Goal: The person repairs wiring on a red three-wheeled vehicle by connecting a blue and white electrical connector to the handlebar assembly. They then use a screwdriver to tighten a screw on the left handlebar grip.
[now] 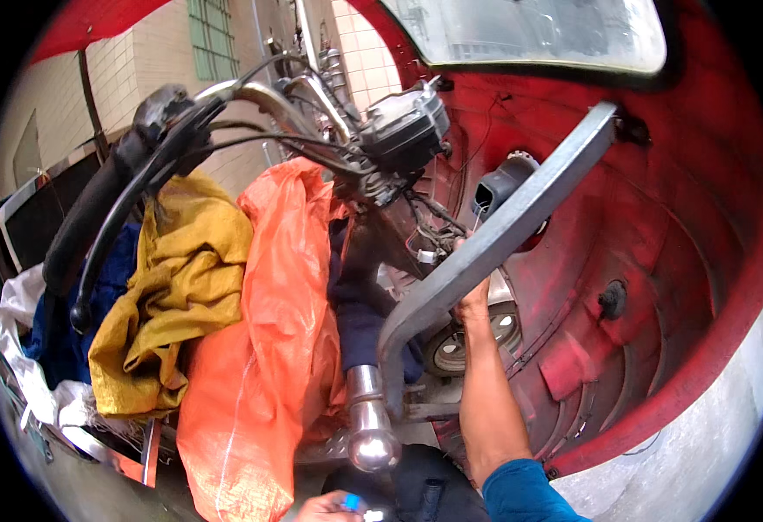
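My right arm, in a blue sleeve, reaches up behind a bent grey metal bar (503, 213). My right hand (474, 300) is partly covered by that bar, and most of its fingers are hidden. It is close to a bundle of wires with a white connector (427, 257), below a grey-black cup-shaped housing (496, 190) set in the red shell. At the lower edge, my left hand (327, 508) is closed on a small thing with a blue part (352, 502) and a pale end. Its kind cannot be made out.
Handlebars with a black grip (94, 213) and a dial cluster (405, 122) rise at the left and centre. An orange woven sack (259, 365) and mustard cloth (173, 287) lie beneath. A red shell (659, 226) with a window (538, 35) curves round the right. A shiny metal knob (373, 448) stands near.
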Demonstrator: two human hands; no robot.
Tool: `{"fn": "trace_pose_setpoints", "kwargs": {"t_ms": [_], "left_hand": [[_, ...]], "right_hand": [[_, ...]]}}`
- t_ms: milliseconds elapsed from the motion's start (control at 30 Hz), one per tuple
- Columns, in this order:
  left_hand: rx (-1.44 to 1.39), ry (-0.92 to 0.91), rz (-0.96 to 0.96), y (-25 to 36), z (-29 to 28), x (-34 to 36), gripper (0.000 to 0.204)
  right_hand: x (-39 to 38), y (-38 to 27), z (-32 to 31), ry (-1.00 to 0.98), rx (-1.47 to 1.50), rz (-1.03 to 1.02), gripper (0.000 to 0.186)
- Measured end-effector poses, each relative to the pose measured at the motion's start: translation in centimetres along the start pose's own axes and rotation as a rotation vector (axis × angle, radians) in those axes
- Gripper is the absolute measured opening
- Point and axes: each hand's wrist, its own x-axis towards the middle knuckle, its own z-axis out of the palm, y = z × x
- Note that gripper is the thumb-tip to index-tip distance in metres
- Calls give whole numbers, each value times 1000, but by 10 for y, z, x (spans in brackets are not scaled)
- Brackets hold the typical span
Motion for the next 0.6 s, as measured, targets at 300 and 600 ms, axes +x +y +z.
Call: {"fn": "trace_pose_setpoints", "kwargs": {"t_ms": [300, 600], "left_hand": [[185, 338, -318, -95, 99, 21, 21], [665, 260, -257, -69, 86, 19, 20]], "right_hand": [[7, -41, 18, 202, 362, 431, 20], [6, -21, 19, 86, 111, 209, 35]]}}
